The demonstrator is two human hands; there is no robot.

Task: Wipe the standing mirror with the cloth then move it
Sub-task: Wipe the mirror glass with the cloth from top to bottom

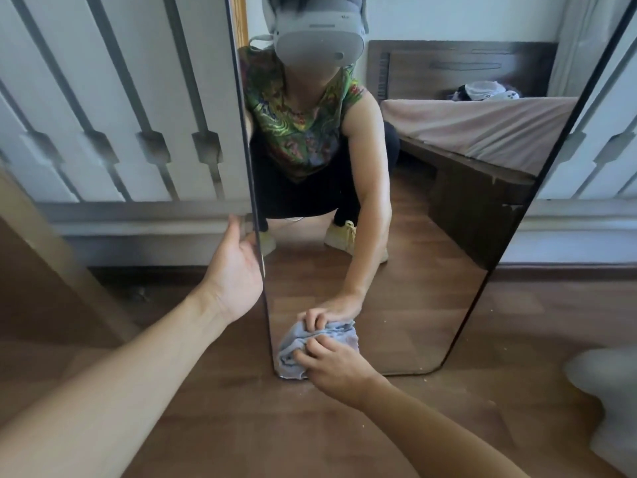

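Note:
A tall standing mirror (431,288) with a thin dark frame rests on the wooden floor and leans back against a white panelled wall. My left hand (238,270) grips its left edge about a third of the way up, fingers wrapped behind the frame. My right hand (332,369) presses a crumpled light blue cloth (293,357) against the glass at the mirror's bottom left corner. The glass reflects a crouching person, the cloth and a bed.
White panelled wall (120,115) with a grey skirting stands behind the mirror. A beige wooden post (62,250) slants at the left. A pale blurred object (606,391) lies on the floor at the right. Wooden floor (241,426) spreads in front.

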